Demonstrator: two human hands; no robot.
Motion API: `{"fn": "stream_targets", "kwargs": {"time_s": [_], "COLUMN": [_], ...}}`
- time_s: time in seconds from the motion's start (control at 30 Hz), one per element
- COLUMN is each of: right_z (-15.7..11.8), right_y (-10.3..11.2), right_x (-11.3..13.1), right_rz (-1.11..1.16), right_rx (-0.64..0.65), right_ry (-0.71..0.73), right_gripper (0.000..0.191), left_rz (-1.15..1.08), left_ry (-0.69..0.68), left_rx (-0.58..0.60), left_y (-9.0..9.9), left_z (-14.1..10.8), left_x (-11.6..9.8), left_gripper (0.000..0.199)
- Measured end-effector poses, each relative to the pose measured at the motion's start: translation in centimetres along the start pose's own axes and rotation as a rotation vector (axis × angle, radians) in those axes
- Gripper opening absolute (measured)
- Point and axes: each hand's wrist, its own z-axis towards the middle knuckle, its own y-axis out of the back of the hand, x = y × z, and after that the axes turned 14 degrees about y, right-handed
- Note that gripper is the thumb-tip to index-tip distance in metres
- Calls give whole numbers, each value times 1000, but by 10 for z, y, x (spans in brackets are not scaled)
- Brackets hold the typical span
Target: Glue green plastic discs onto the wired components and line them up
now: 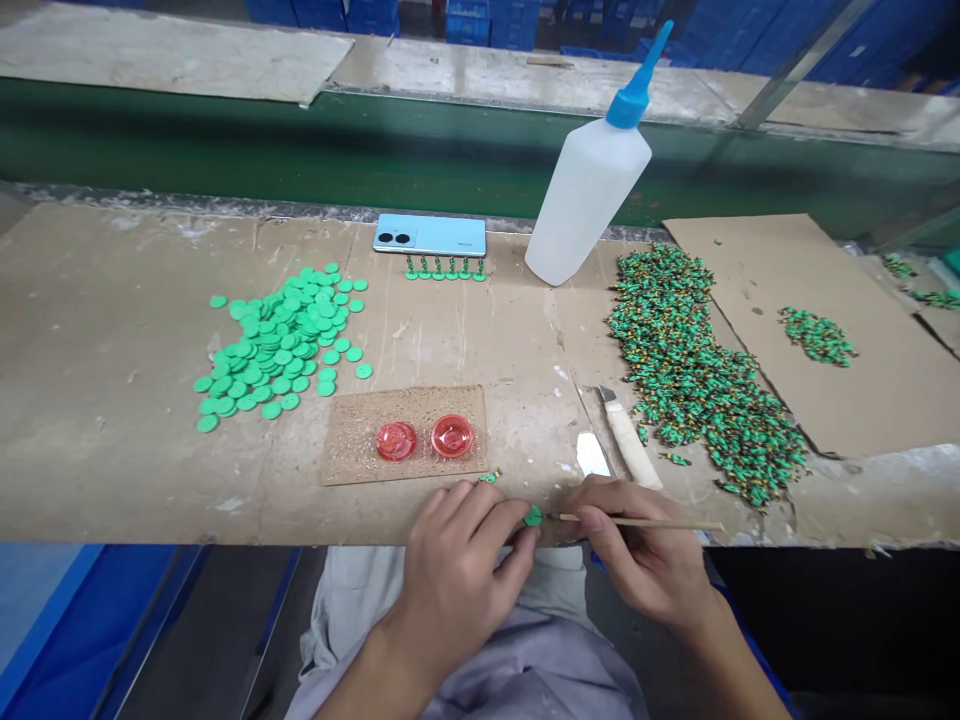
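Pinched between the fingertips of my left hand is a small green disc, held at the table's front edge. My right hand grips a thin wooden stick, whose dark, thin tip points left at the disc; I cannot tell whether it touches. Just beyond my left fingers lies a small green figure. Farther off, a cardboard piece bears two red dishes, one on the left and one on the right. A wooden-handled knife rests beyond my right hand.
A heap of green discs lies at left, a large pile of tiny green figures at right. A pale blue phone has several figures on discs standing before it. A white bottle with a blue nozzle stands behind.
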Motion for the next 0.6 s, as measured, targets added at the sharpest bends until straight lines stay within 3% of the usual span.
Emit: {"fn": "stream_targets", "kwargs": {"time_s": [0.2,0.37,0.6], "right_z": [15,14,5], "right_y": [3,1,0], "right_x": [10,7,0], "right_rz": [-95,-99,44], "right_rx": [223,146,149], "right_ry": [161,123,168], "right_gripper": [13,15,14], "left_rz": [-24,-30,-33], "left_ry": [22,33,33], "left_rx": [16,10,-2], "left_y": [0,0,-3], "left_z": [-1,-1,0], "left_x": [0,-1,-2], "left_gripper": [4,4,4]}}
